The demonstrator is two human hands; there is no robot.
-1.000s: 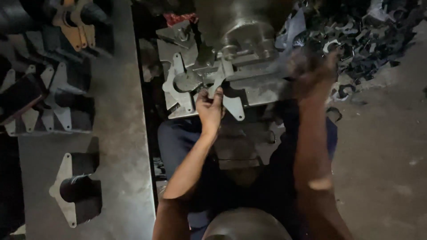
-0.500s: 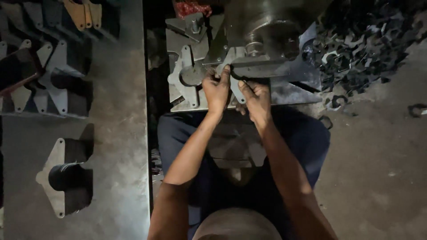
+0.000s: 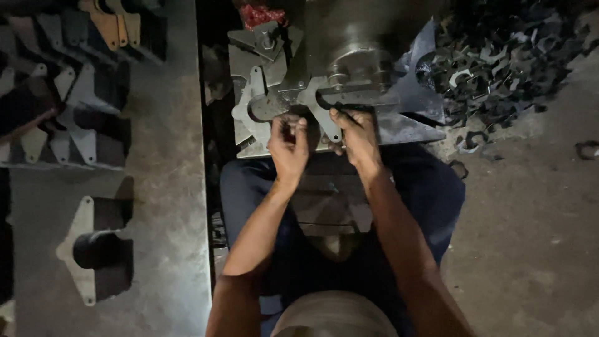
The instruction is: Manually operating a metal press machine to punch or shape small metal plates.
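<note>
Your left hand [image 3: 289, 145] hovers at the front edge of the press bed [image 3: 399, 128], fingers curled loosely inward with the thumb and forefinger drawn close; you cannot tell whether they pinch anything. Just beyond its fingertips lies a flat grey sheet-metal blank [image 3: 259, 106] with a rounded notch, resting on the left part of the bed.

Your right hand [image 3: 357, 134] reaches a little farther in, fingers pressed down on a second flat metal blank [image 3: 321, 107] that lies under the round steel die [image 3: 355, 65] at the middle of the bed. The fingertips touch its near edge; the grip looks like a press rather than a pinch.

Past the bed's right edge, a dark heap of punched metal scrap [image 3: 499, 68] covers the floor. On the long metal table [image 3: 168, 187] to your left, stacks of cut blanks [image 3: 68, 118] line the far edge, and another stack [image 3: 90, 249] sits near the front left corner. A red rag [image 3: 262, 14] lies at the bed's far side.
</note>
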